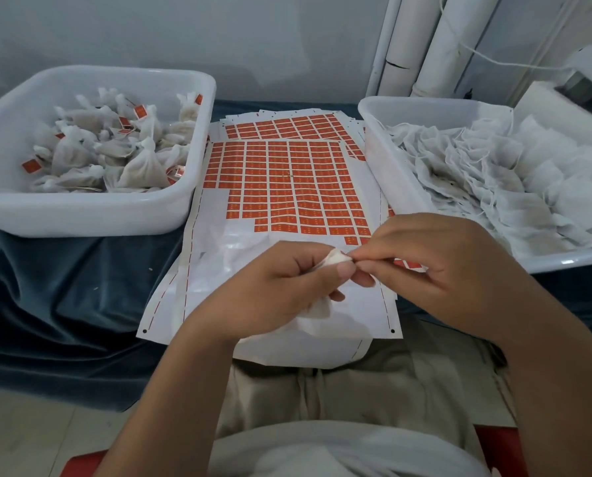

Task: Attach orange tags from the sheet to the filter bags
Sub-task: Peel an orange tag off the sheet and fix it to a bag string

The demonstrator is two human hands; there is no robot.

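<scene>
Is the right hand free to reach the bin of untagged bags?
Probably not yet: the right hand pinches a filter bag held by the left hand; the bin lies unobstructed.

Pale grey wall (184, 29), white pipes (425, 46) at right, dark blue velvet cloth (47, 287), pale tiled floor (47, 435)

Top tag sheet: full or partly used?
Partly used. The top tag sheet keeps orange tags over its far part; its near rows and left corner are bare white backing.
</scene>
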